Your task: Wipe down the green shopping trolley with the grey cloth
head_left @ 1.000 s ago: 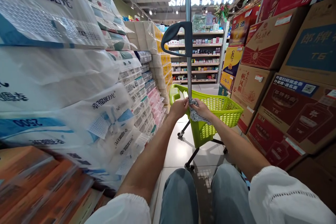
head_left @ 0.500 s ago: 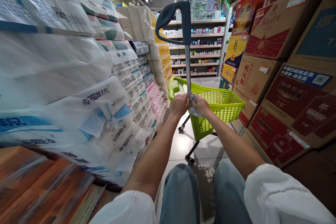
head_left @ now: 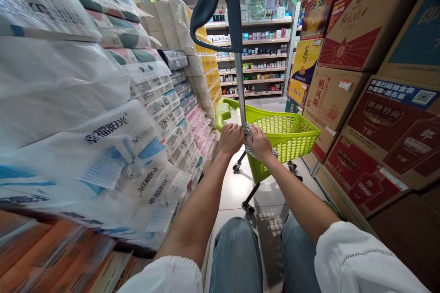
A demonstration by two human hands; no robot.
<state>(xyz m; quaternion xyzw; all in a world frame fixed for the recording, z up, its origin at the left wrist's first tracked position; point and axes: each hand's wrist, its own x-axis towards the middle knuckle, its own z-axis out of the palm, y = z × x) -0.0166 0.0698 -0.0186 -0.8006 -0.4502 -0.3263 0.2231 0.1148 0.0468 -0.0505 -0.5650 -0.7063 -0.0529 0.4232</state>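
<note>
A grey metal pole [head_left: 239,80] with a dark loop handle [head_left: 233,20] rises in front of me, leaning slightly left at the top. My left hand [head_left: 231,138] is closed at the pole's lower part, its fingers curled. Right beside it, my right hand [head_left: 259,143] is closed on a striped cloth [head_left: 248,133], pressed against the pole; part of the cloth hangs out behind the wrist. Behind both hands stands a lime-green shopping basket cart [head_left: 292,133] with a thick green handle [head_left: 223,111] at its left end.
Stacked plastic-wrapped paper packs [head_left: 123,146] line the left side, above orange packs [head_left: 44,252]. Cartons [head_left: 347,32] are piled along the right. The cart's caster [head_left: 248,207] rests on white floor tiles. Stocked shelves [head_left: 263,55] stand at the far end.
The pole and its handle now appear farther left and more tilted. Both hands have shifted slightly left, and more of the cloth shows behind my right wrist. The view has shifted a little.
</note>
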